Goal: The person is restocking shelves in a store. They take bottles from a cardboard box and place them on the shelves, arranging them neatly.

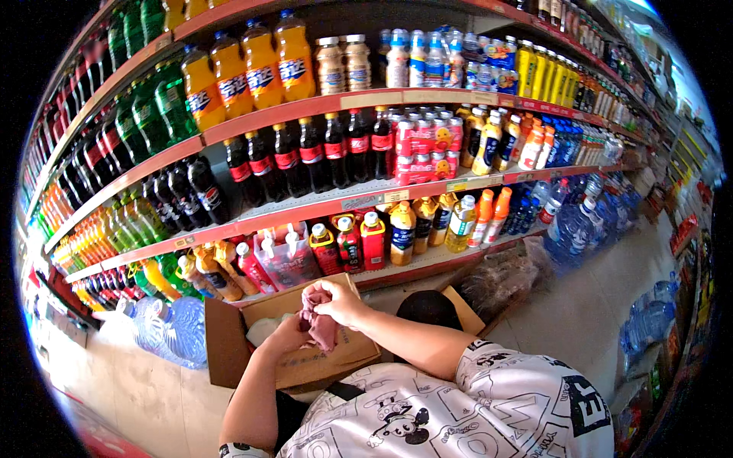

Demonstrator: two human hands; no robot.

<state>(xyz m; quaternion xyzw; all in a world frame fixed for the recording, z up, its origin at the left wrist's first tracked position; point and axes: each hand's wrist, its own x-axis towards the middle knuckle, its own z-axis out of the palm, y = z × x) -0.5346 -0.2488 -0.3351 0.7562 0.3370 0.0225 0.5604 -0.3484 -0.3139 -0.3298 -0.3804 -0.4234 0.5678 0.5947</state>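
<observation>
A crumpled mauve cloth hangs between my two hands, above an open cardboard box on the floor. My right hand pinches its upper part. On its lower left side, my left hand holds the same cloth, with the fingertips partly hidden by it. Inside the box, just left of the cloth, lies something whitish, its kind unclear. The box's left flap stands out to the side.
Shelves with red price rails hold rows of drink bottles in front of me. Large water bottles stand left of the box. On the right are a plastic-wrapped bundle and more large water bottles. My dark-clad knee is beside the box.
</observation>
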